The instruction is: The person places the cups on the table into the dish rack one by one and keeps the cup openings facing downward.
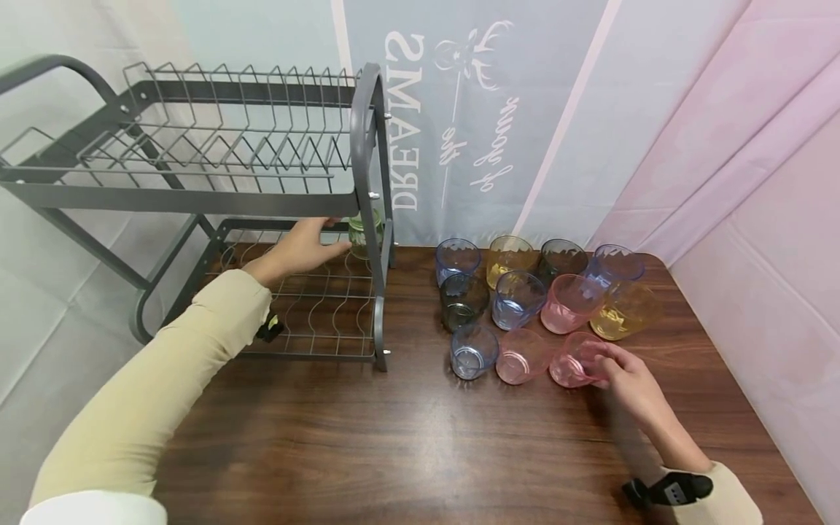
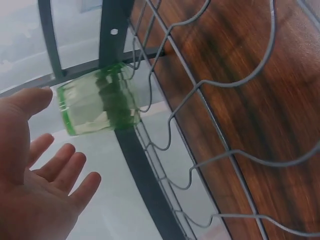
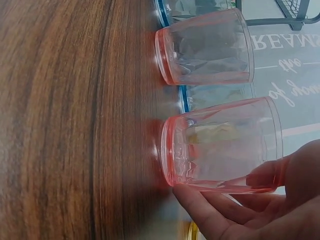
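Head view: within the dish rack [image 1: 197, 200], the left hand [image 1: 302, 246] is hovering, fingers apart, just beside a green tumbler [image 2: 86, 104] standing on the lower tier [image 1: 308, 356]. Right of the rack, wooden tabletop [image 1: 413, 313] is separating it from three rows of coloured tumblers [image 1: 516, 310]; the right hand [image 1: 631, 385] is gripping the front row's pink tumbler [image 1: 566, 370] farthest from the rack.

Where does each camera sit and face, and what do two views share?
Head: worn there, facing forward and down over rack and table; left grip, right grip and both sleeves show.
Left wrist: worn there, facing the green glass on the rack; the left grip shows.
Right wrist: worn there, facing a pink glass; the right grip shows, holding it.
Shared: head and right wrist both show that pink glass.
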A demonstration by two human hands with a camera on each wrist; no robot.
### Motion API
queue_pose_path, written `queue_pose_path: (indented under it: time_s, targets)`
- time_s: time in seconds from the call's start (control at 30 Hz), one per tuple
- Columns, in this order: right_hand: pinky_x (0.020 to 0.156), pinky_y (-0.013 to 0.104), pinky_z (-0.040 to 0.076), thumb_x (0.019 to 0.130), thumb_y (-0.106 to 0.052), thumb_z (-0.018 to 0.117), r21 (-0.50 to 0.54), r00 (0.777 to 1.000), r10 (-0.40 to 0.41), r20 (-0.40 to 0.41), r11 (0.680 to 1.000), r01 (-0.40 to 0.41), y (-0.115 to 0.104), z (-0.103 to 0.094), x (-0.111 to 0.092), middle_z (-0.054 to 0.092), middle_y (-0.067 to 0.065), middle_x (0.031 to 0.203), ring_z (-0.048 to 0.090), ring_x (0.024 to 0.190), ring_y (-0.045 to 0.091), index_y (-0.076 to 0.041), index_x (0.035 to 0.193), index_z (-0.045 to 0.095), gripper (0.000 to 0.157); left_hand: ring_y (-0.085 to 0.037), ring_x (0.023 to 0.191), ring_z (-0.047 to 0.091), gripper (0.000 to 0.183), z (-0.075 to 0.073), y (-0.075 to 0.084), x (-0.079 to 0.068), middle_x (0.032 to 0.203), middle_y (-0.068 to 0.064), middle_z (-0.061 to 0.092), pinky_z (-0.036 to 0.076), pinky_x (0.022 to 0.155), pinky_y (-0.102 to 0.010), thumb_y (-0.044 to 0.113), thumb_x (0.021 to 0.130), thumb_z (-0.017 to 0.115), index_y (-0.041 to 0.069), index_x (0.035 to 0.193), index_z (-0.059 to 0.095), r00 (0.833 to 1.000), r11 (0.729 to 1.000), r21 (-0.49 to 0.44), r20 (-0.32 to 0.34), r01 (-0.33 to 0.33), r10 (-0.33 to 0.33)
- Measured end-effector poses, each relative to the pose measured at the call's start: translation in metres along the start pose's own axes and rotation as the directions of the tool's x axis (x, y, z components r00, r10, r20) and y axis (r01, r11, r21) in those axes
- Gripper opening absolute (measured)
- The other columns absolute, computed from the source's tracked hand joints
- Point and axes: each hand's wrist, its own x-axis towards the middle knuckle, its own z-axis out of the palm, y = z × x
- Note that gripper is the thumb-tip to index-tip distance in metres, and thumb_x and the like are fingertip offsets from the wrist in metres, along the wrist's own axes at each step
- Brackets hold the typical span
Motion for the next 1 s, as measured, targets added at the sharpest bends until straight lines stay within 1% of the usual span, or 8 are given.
queue_pose_path:
  time_s: [0.17, 0.27, 0.37, 0.5, 0.63, 0.8, 0.9, 1.0]
  targets:
    - [0.078, 0.019, 0.056, 0.111, -0.013, 0.026, -0.022, 1.0, 0.023, 0.008, 0.999, -0.023, 0.002, -0.003, -0.001, 0.052, 0.036, 0.138, 0.064, 0.099, -0.001, 0.012, 0.144, 0.042, 0.045, -0.044, 0.139, 0.04, 0.058, -0.01, 0.002, -0.018, 0.15, -0.028, 0.044, 0.034, 0.113, -0.059, 0.02, 0.102, 0.062, -0.006, 0.15, 0.041, 1.0, 1.0, 0.02, 0.0, -0.009, 0.009]
    - [0.078, 0.02, 0.056, 0.111, -0.013, 0.025, 0.009, 0.999, 0.034, 0.011, 0.999, -0.034, 0.003, -0.003, -0.001, 0.051, 0.037, 0.139, 0.063, 0.098, -0.002, 0.013, 0.145, 0.041, 0.045, -0.043, 0.137, 0.042, 0.054, -0.016, 0.002, -0.028, 0.148, -0.026, 0.046, 0.037, 0.109, -0.06, 0.021, 0.102, 0.063, -0.002, 0.148, 0.046, 1.0, 0.999, 0.035, 0.009, -0.003, 0.003]
    - [0.078, 0.022, 0.057, 0.111, -0.012, 0.026, 0.048, 1.0, 0.027, 0.003, 0.999, -0.027, 0.003, -0.003, -0.002, 0.055, 0.035, 0.134, 0.064, 0.096, -0.003, 0.015, 0.143, 0.041, 0.044, -0.042, 0.132, 0.046, 0.049, -0.022, 0.004, -0.038, 0.144, -0.025, 0.049, 0.04, 0.106, -0.061, 0.019, 0.102, 0.064, -0.002, 0.144, 0.05, 0.999, 0.998, 0.049, 0.024, -0.03, 0.028]
    - [0.076, 0.023, 0.058, 0.111, -0.01, 0.028, 0.103, 1.0, -0.001, -0.022, 0.995, 0.004, 0.002, -0.005, -0.004, 0.067, 0.013, 0.121, 0.066, 0.092, -0.001, 0.018, 0.14, 0.043, 0.043, -0.039, 0.124, 0.052, 0.043, -0.029, 0.007, -0.053, 0.138, -0.023, 0.054, 0.045, 0.099, -0.058, 0.017, 0.101, 0.065, -0.003, 0.138, 0.054, 0.996, 0.996, 0.051, 0.046, -0.073, 0.07]
    - [0.074, 0.023, 0.058, 0.11, -0.01, 0.029, 0.142, 0.999, -0.018, -0.039, 0.99, 0.023, 0.0, -0.008, -0.006, 0.068, -0.01, 0.109, 0.067, 0.091, 0.0, 0.019, 0.139, 0.042, 0.043, -0.037, 0.12, 0.055, 0.041, -0.034, 0.011, -0.068, 0.134, -0.021, 0.057, 0.048, 0.092, -0.054, 0.015, 0.101, 0.066, -0.003, 0.137, 0.056, 0.994, 0.994, 0.056, 0.048, -0.096, 0.094]
    - [0.073, 0.024, 0.059, 0.11, -0.009, 0.03, 0.211, 0.998, -0.011, -0.063, 0.977, 0.024, -0.005, -0.011, -0.007, 0.066, -0.02, 0.102, 0.067, 0.091, 0.0, 0.019, 0.136, 0.044, 0.041, -0.036, 0.119, 0.056, 0.041, -0.039, 0.019, -0.084, 0.132, -0.02, 0.059, 0.049, 0.096, -0.056, 0.017, 0.101, 0.066, 0.0, 0.137, 0.056, 0.995, 0.993, 0.074, 0.051, -0.095, 0.091]
    - [0.072, 0.024, 0.06, 0.109, -0.006, 0.031, 0.291, 0.997, -0.014, -0.077, 0.956, 0.035, -0.006, -0.012, -0.01, 0.066, -0.017, 0.101, 0.067, 0.091, 0.0, 0.011, 0.129, 0.054, 0.036, -0.035, 0.117, 0.059, 0.04, -0.042, 0.024, -0.093, 0.13, -0.017, 0.061, 0.048, 0.098, -0.057, 0.019, 0.102, 0.065, 0.002, 0.137, 0.057, 0.995, 0.993, 0.087, 0.062, -0.085, 0.08]
    - [0.071, 0.025, 0.06, 0.108, -0.004, 0.032, 0.38, 0.996, -0.024, -0.085, 0.923, 0.055, -0.009, -0.014, -0.012, 0.067, -0.012, 0.1, 0.067, 0.091, 0.001, -0.004, 0.119, 0.064, 0.034, -0.033, 0.116, 0.061, 0.038, -0.044, 0.032, -0.103, 0.128, -0.014, 0.063, 0.048, 0.099, -0.056, 0.022, 0.102, 0.064, 0.004, 0.135, 0.058, 0.995, 0.992, 0.097, 0.08, -0.075, 0.067]
